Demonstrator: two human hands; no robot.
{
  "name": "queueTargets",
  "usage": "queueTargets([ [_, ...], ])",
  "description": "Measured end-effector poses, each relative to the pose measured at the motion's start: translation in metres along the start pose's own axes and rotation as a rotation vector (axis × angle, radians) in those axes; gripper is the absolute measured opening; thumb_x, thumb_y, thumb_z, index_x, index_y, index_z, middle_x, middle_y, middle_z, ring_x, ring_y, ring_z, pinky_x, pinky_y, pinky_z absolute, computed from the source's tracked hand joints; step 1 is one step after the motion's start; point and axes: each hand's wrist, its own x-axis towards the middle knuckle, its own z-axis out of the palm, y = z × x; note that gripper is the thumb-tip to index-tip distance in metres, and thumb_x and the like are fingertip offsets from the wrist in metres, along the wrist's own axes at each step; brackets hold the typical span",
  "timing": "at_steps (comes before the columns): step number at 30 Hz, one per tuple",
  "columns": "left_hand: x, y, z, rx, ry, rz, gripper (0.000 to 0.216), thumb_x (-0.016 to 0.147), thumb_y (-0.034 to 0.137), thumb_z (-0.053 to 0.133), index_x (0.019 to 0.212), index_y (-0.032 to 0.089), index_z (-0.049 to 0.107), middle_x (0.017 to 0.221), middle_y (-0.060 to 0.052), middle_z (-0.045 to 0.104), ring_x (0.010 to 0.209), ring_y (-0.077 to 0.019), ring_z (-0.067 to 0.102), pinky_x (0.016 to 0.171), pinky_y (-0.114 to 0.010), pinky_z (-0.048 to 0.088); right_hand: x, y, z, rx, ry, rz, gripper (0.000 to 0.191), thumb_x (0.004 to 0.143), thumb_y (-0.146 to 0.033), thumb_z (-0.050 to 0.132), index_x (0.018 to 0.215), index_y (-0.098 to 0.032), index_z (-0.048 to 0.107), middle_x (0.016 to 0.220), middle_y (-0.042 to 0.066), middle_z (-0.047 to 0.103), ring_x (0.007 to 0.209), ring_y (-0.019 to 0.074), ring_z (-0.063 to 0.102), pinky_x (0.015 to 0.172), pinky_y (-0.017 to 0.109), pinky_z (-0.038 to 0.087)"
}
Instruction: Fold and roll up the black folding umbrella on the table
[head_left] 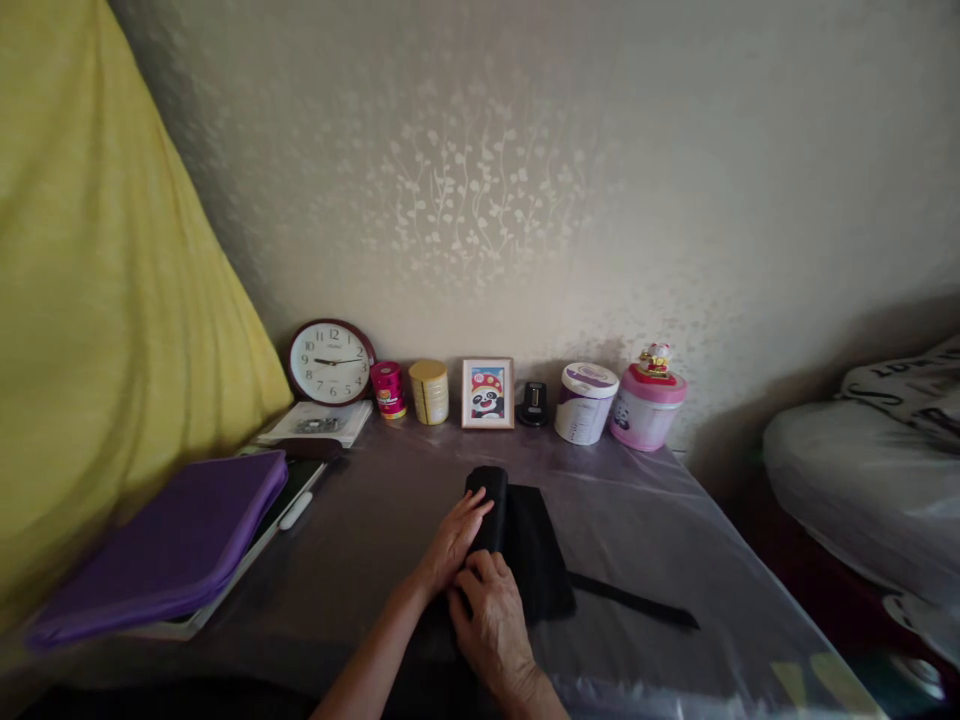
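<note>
A black fabric roll-up pouch [536,550] lies on the table in front of me, its left part rolled into a thick tube and its right part flat. A narrow black strap [637,600] trails from it to the right. My left hand [454,535] is wrapped over the left side of the rolled part, fingers pressed along its top. Closer to me, my right hand [491,615] has curled fingers gripping the near end of the roll, the fingertips partly hidden. The two hands are close together.
A plastic-covered table [360,560] holds a purple case [172,540] on the left. Along the wall stand a round clock [331,362], a pink can [388,390], a yellow can [430,393], a panda picture frame [487,393], a black object [533,405] and two tubs [585,405].
</note>
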Motion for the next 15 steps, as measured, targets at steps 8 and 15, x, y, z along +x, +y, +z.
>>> queueTargets([
  [8, -0.020, -0.006, -0.004, 0.077, 0.221, -0.142, 0.044, 0.085, 0.035, 0.032, 0.119, 0.013, 0.048, 0.130, -0.010, 0.046, 0.121, -0.0166, 0.040, 0.106, -0.035, 0.027, -0.001, 0.000, 0.001, 0.011, 0.038, -0.015, 0.013, 0.075, -0.010, 0.051, 0.071, -0.020, 0.060, 0.079, 0.002, 0.053, 0.077, 0.0165, 0.047, 0.072, 0.031, 0.040],
  [15, -0.085, 0.015, 0.022, -0.029, 0.249, -0.242, 0.045, 0.087, 0.042, 0.026, 0.117, 0.017, 0.048, 0.123, -0.007, 0.052, 0.115, -0.0153, 0.048, 0.100, -0.032, 0.038, -0.005, -0.002, -0.008, 0.146, 0.054, -0.027, 0.015, 0.080, -0.012, 0.045, 0.075, -0.018, 0.057, 0.080, 0.003, 0.057, 0.075, 0.0152, 0.050, 0.077, 0.032, 0.040],
])
